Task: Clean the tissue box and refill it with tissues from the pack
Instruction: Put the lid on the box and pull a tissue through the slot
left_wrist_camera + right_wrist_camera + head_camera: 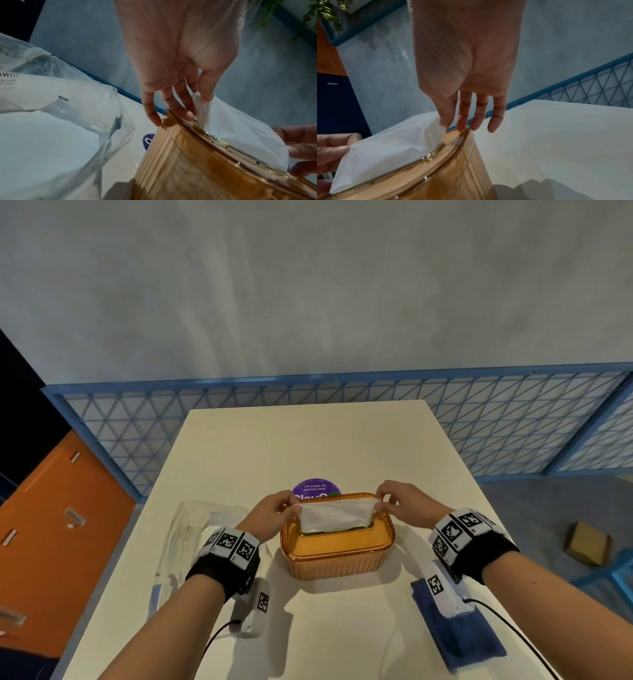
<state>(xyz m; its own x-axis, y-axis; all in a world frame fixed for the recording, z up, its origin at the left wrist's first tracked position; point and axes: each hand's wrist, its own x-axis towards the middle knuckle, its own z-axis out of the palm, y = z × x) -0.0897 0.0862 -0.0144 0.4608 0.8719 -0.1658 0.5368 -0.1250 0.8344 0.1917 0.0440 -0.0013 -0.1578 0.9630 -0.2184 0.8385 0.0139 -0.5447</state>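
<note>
An amber ribbed plastic tissue box (337, 553) (197, 169) (453, 175) stands mid-table with its lid on. A white tissue (337, 515) (240, 134) (393, 147) sticks up out of the lid's slot. My left hand (287, 505) (202, 102) pinches the tissue's left top corner between thumb and forefinger. My right hand (383, 501) (444, 123) pinches the right top corner, and the sheet is stretched between them. The clear plastic tissue pack (191, 535) (51, 108) lies crumpled to the left of the box.
A folded blue cloth (459, 631) lies on the white table (308, 446) at the near right. A purple round sticker (317, 487) sits just behind the box. Blue mesh railing (513, 422) runs beyond the table's far edge; orange lockers (51, 525) stand on the left.
</note>
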